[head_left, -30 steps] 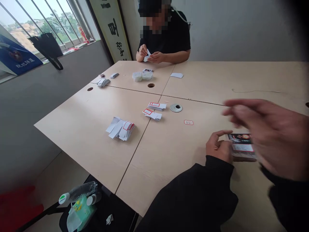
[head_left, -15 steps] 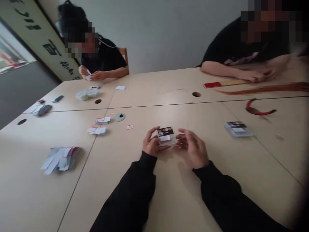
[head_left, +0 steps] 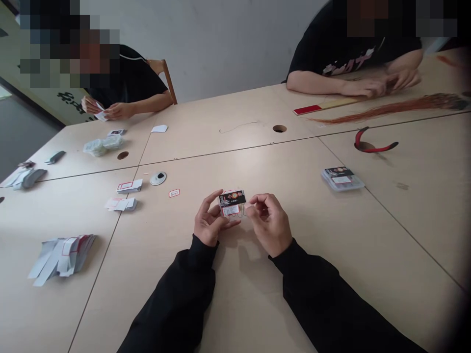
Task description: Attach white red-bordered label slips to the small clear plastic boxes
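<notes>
A small printed packet (head_left: pixel 231 202) (dark top, white label) is held just above the table (head_left: pixel 331 255), near its middle. The left hand (head_left: pixel 208 223) pinches its left edge between thumb and fingers; the right hand (head_left: pixel 270 221) curls its fingertips (head_left: pixel 251 210) closed on the right edge, and a similar packet stack (head_left: pixel 342 178) lies well apart to the right

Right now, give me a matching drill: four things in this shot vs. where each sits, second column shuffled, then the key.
Things:
1. packet
2. clear box
3. lone label
4. slip pile

Places:
A. fanned out on the table, far left
B. pinched between left hand and right hand
C. flat on the table, right of the hands
D. flat on the table, just left of the hands

Pairs: 1-B, 2-C, 3-D, 4-A
</notes>
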Demonstrator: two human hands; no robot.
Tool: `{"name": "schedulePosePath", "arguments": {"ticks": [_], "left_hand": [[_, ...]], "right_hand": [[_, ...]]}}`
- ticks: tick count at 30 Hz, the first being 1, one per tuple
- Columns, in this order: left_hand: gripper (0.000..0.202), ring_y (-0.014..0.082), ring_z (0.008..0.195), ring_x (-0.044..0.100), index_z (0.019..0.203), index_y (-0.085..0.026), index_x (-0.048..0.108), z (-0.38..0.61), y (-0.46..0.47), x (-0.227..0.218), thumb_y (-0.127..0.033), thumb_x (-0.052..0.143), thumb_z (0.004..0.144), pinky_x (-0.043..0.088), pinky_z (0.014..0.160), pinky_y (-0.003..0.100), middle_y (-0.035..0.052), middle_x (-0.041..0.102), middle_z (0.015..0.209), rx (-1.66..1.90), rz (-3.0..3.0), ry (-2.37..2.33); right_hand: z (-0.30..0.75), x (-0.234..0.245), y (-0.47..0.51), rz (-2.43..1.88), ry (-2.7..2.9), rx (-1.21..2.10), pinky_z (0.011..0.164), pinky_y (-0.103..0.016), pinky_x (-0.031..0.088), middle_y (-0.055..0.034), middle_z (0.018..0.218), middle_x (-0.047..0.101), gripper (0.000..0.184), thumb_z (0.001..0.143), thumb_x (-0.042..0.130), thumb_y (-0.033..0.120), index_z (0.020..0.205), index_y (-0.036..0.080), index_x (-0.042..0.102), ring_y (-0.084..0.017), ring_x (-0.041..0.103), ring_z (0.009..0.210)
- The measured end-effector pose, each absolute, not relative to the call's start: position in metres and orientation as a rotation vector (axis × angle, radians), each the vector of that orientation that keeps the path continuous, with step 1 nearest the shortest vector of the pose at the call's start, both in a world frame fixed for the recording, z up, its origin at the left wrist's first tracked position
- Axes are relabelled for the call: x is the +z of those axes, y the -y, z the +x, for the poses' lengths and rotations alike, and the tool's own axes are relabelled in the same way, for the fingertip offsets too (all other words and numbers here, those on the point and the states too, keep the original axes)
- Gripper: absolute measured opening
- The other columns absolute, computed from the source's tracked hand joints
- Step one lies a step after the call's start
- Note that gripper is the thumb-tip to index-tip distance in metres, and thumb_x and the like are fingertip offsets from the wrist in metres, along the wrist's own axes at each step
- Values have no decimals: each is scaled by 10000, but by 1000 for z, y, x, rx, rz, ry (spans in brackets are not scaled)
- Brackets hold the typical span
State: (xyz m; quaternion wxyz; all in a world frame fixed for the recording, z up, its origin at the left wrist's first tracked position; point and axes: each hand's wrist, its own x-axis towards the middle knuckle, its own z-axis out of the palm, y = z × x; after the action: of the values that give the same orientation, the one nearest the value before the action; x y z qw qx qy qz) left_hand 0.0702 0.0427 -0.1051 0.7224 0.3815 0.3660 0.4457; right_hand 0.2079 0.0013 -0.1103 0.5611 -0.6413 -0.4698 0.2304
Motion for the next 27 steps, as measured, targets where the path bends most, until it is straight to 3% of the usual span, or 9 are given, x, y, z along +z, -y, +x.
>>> {"name": "schedulePosePath", "arguments": {"ticks": [4,12,18,27], "left_hand": [[656,230,869,674,1240,-214,481,71,-40,-104,-111,674,621,595,757,404,41,698,904,1005,866,-816],[619,218,842,680,1201,-200,504,71,-40,-105,-85,647,609,576,802,440,48,693,935,997,887,-769],[504,166,754,665,1108,-202,520,74,-40,-108,-240,759,665,603,671,336,30,690,851,1061,910,-842],[508,160,744,668,1069,-212,522,76,-40,-110,-240,791,638,592,624,290,27,702,837,1096,913,-846]], "right_hand": [[206,-107,1,-1649,1278,373,563,-262,395,14,694,484,109,790,555,284,720,202,572,-117,444,581],[204,-107,1,-1716,1270,352,554,-254,376,28,637,502,142,771,574,306,695,195,619,-107,451,543],[202,-108,2,-1709,1235,399,549,-248,382,30,609,511,150,749,595,326,691,195,640,-107,452,532],[199,-104,2,-1776,1234,419,557,-247,386,28,615,540,166,742,621,357,682,210,670,-109,487,546]]}}
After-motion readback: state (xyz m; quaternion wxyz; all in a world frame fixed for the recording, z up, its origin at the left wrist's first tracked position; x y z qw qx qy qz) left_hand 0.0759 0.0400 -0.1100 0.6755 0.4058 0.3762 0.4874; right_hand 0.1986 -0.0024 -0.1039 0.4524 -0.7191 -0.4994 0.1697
